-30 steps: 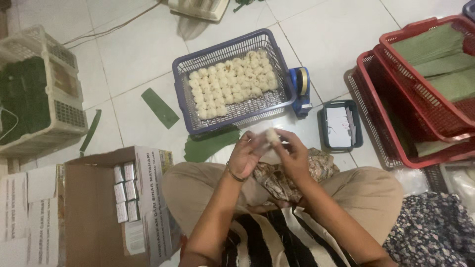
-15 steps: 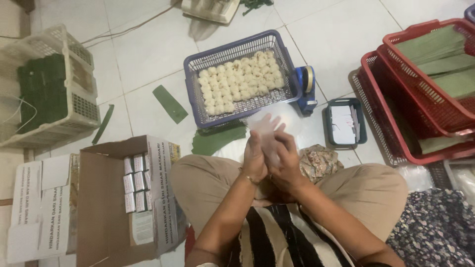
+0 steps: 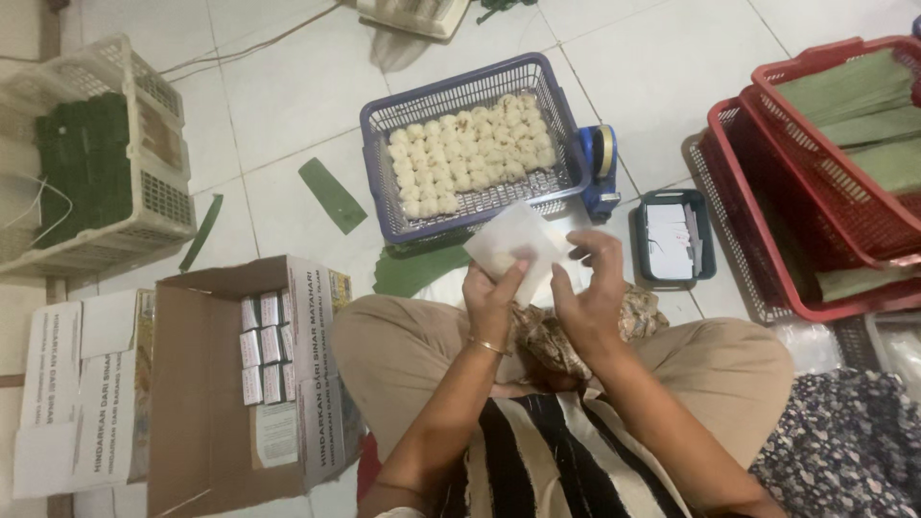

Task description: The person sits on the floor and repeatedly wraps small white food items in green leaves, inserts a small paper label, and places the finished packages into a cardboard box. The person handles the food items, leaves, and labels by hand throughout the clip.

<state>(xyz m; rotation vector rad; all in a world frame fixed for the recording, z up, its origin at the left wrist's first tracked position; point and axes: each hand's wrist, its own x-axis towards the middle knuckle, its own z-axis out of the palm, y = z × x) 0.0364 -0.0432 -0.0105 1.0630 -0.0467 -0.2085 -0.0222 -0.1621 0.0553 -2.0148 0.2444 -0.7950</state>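
I sit cross-legged on a tiled floor. My left hand (image 3: 491,293) and my right hand (image 3: 592,283) hold a white paper sheet (image 3: 513,240) between them, just above my lap. The left thumb and fingers pinch its lower edge; the right fingers touch its right side. Whether something lies inside the sheet is hidden. Straight ahead stands a blue mesh basket (image 3: 383,182) filled with several small pale round cakes (image 3: 470,152). Green leaf pieces (image 3: 413,271) lie under the sheet on the floor.
A blue tape dispenser (image 3: 600,168) and a small dark tray of white slips (image 3: 672,240) sit right of the basket. Red baskets (image 3: 767,182) with green leaves are at right. A white crate (image 3: 158,197) of green bundles and an open cardboard box (image 3: 206,384) with small packets are at left.
My hands were pressed together around a small pale piece; now they have parted and hold a white sheet spread out between them. The camera has shifted slightly.
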